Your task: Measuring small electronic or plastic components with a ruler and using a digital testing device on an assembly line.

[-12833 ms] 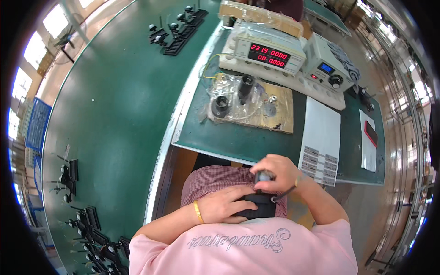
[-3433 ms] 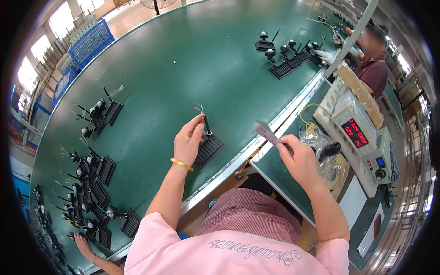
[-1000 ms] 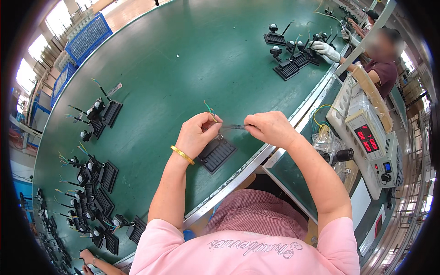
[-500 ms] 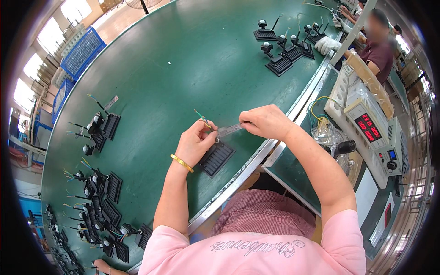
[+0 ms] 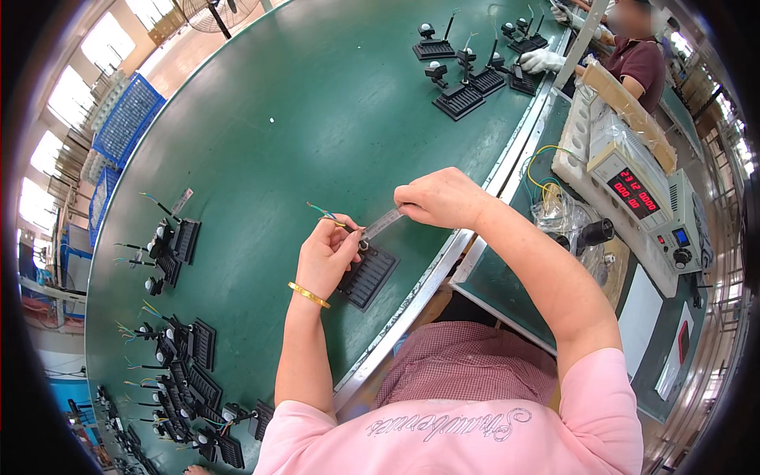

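Note:
A black finned floodlight lies on the green table in front of me. Over it my left hand is closed in a pinch on its cable, whose coloured wire ends stick out past the fingers. A narrow silvery label strip stretches between my two hands. Its near-cable end meets my left fingertips, and the other end is pinched by my right hand. My left fingers hide part of the cable and the floodlight's top, so I cannot tell how far the strip goes round the cable.
Several floodlights crowd the left of the table; a smaller group includes one with a label strip. More floodlights stand far right, near a co-worker's gloved hand. A meter with red digits stands at right.
The whole view has shifted slightly. The strip is still stretched between my hands, now at a steeper slant. At far right the co-worker's gloved hand is on a floodlight.

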Motion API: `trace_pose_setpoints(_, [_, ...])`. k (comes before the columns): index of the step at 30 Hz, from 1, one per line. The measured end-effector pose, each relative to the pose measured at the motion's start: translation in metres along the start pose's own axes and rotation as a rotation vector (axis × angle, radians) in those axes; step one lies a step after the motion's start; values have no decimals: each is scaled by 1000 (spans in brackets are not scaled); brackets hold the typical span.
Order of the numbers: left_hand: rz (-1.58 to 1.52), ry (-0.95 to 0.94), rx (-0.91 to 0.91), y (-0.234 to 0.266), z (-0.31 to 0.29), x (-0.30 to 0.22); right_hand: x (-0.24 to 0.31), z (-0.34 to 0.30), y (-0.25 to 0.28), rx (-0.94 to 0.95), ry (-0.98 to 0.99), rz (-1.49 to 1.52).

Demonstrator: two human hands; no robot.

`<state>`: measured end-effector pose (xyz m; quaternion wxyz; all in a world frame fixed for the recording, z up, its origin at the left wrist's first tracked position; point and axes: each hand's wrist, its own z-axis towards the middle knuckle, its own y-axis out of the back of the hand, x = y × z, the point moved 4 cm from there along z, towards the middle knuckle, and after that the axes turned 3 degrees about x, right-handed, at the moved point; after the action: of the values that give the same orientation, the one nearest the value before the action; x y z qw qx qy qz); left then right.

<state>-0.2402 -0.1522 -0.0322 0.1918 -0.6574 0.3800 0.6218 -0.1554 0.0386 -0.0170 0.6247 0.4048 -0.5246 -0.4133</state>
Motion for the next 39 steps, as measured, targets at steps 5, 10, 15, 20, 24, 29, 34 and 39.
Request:
trace_pose_setpoints(5, [7, 4, 3, 0, -1, 2, 0, 3, 0, -14, 7, -2])
trace_pose_setpoints(10, [1, -16, -10, -1, -1, 4, -1, 6, -4, 8, -4, -5])
trace_pose_setpoints(15, [61, -62, -15, -4, -3, 6, -2, 7, -7, -8, -2, -6])
trace_pose_setpoints(20, [231, -266, 6, -10, -4, 4, -5, 6, -9, -31, 5, -28])
trace_pose_setpoints(24, [295, -216, -23, -16, -2, 12, -6, 3, -5, -50, 12, -35])
trace_pose_setpoints(29, [306, -300, -302, -21, -5, 15, -3, -1, -3, -84, 37, -77])
trace_pose_setpoints(34, [319, -298, -336, -24, -3, 15, -4, -3, -2, -34, 5, -77])
trace_pose_setpoints(39, [323, -330, -331, -22, -3, 17, -18, -1, 0, 8, -136, 8])
